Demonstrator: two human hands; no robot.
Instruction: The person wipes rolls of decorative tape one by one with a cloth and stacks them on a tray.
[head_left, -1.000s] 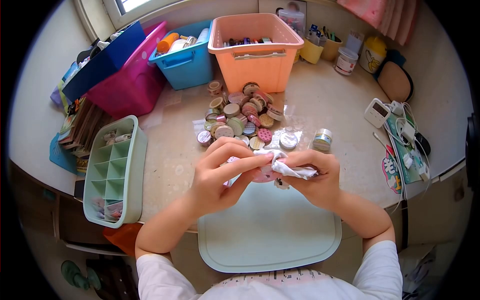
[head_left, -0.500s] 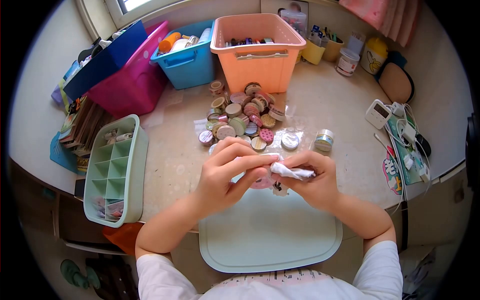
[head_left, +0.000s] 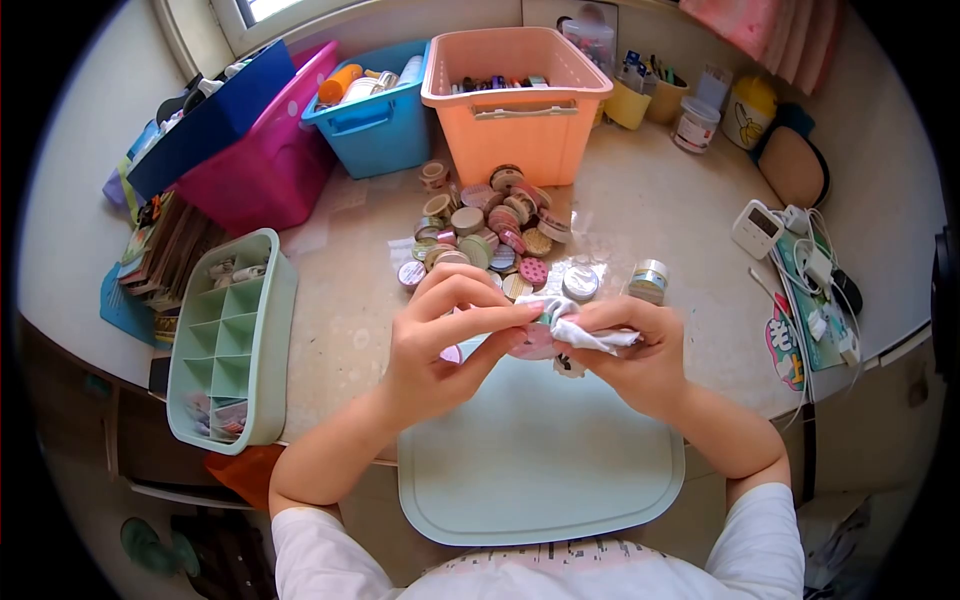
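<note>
A small pink round item (head_left: pixel 535 343), partly hidden by fingers, is pinched by my left hand (head_left: pixel 440 345). My right hand (head_left: pixel 635 350) grips a crumpled white cloth or tissue (head_left: pixel 590 335) and presses it against that item. Both hands meet above the far edge of a pale green lid (head_left: pixel 540 460) at the table's front. Just beyond them lies a heap of small tape rolls (head_left: pixel 490 225). A silvery roll (head_left: pixel 580 282) sits on clear plastic, and a short stack of rolls (head_left: pixel 648 281) stands behind my right hand.
A green divided box (head_left: pixel 230 340) stands at the left. Behind are a magenta bin (head_left: pixel 270 160), a blue basket (head_left: pixel 370 135) and an orange bin (head_left: pixel 520 135). Jars and pen cups (head_left: pixel 627 103) line the back right. White cables and a timer (head_left: pixel 757 229) lie at the right.
The white cloth has shifted and changed its folds against the pink item. Both hands have moved slightly, and more of the pink face now shows between them.
</note>
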